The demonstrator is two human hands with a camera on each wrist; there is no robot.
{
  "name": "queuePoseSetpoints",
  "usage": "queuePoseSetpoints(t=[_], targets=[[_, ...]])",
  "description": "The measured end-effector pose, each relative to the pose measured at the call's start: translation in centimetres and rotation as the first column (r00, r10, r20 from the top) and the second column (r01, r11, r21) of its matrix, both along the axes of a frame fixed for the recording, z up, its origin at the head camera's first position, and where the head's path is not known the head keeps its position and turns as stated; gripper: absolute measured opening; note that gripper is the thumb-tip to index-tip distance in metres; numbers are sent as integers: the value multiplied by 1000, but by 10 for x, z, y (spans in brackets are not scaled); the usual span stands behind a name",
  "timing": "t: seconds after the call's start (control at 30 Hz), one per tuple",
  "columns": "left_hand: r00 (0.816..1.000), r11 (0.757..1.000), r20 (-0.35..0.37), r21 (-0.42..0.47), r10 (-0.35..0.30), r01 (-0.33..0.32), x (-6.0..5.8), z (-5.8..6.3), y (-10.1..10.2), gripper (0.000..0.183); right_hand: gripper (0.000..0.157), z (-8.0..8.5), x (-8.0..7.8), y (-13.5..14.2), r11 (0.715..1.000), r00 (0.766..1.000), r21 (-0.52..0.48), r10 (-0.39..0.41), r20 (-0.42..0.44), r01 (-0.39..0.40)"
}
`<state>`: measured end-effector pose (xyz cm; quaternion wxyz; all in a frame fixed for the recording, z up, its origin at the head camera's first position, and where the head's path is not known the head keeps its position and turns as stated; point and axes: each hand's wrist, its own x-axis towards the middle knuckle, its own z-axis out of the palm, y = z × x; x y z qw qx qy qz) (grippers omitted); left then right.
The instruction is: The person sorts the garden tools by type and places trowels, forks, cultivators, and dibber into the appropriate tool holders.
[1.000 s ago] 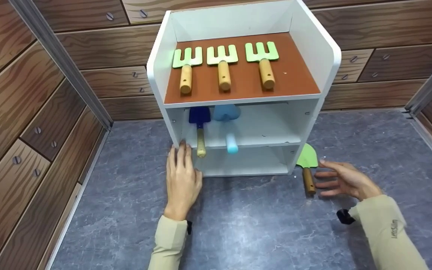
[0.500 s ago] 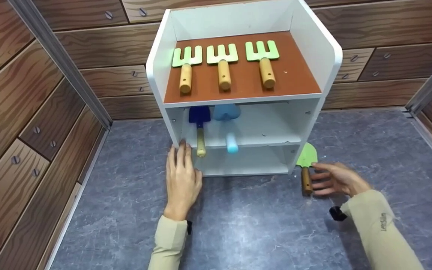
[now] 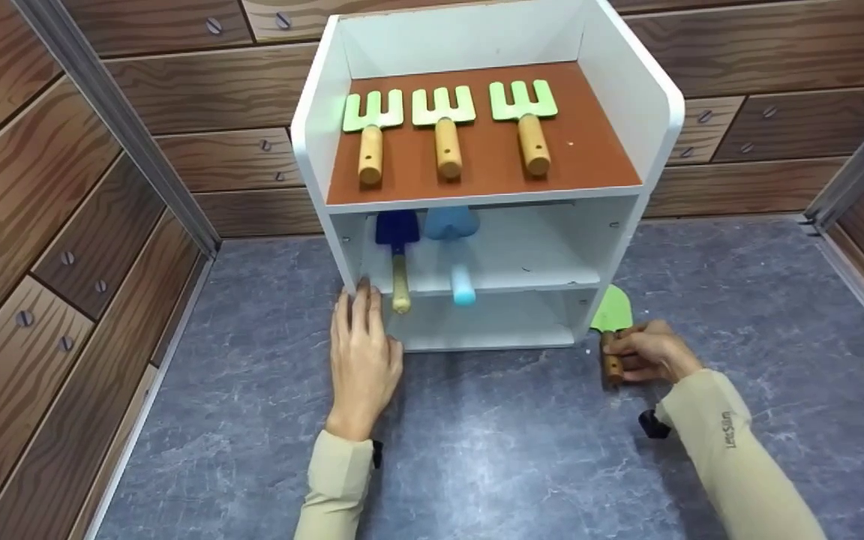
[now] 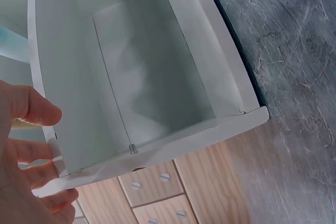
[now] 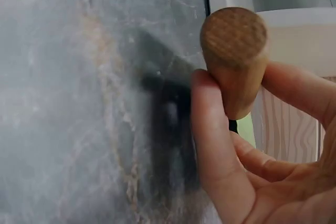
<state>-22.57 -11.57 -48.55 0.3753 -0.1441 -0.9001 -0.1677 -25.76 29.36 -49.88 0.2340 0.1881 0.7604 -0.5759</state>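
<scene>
My right hand point(image 3: 653, 352) grips the brown wooden handle of a green-bladed garden trowel point(image 3: 612, 309), which stands beside the lower right side of a white shelf unit point(image 3: 488, 199). In the right wrist view the handle's round end point(image 5: 233, 38) sits between thumb and fingers. My left hand point(image 3: 363, 356) rests with extended fingers against the shelf's lower left front edge; the left wrist view shows its fingertips point(image 4: 47, 174) at the corner of the middle board. On the middle shelf, close to that hand, lie a dark blue shovel point(image 3: 400, 259) and a light blue trowel point(image 3: 454, 225).
Three green hand forks point(image 3: 447, 135) with wooden handles lie in a row on the brown top board point(image 3: 589, 135). The blue tools' handles jut past the middle shelf's front edge. Wood-patterned walls point(image 3: 777, 120) enclose the grey marbled floor point(image 3: 477, 442).
My right hand has moved left to the green trowel and closed its fingers round the handle. My left hand stays at the shelf edge.
</scene>
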Motion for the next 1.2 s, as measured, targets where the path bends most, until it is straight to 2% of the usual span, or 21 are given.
queuePoseSetpoints(t=[0.33, 0.5, 0.73, 1.07, 1.2], targets=[[1000, 1000, 1, -7, 0, 0, 0, 1, 1, 63, 82, -3, 11, 16, 998, 999, -58, -31, -43, 28], [1000, 1000, 13, -3, 0, 0, 0, 2, 1, 64, 85, -2, 19, 20, 987, 991, -140, -95, -94, 81], [1000, 1000, 13, 5, 0, 0, 0, 1, -1, 64, 82, 5, 32, 24, 971, 976, -224, -125, -177, 83], [1000, 1000, 12, -17, 7, -6, 1, 1, -2, 63, 75, 19, 52, 25, 980, 953, -198, -79, -294, 20], [1000, 1000, 18, -19, 12, -11, 1, 1, -1, 63, 77, 21, 61, 22, 993, 944, -120, -44, -328, 5]])
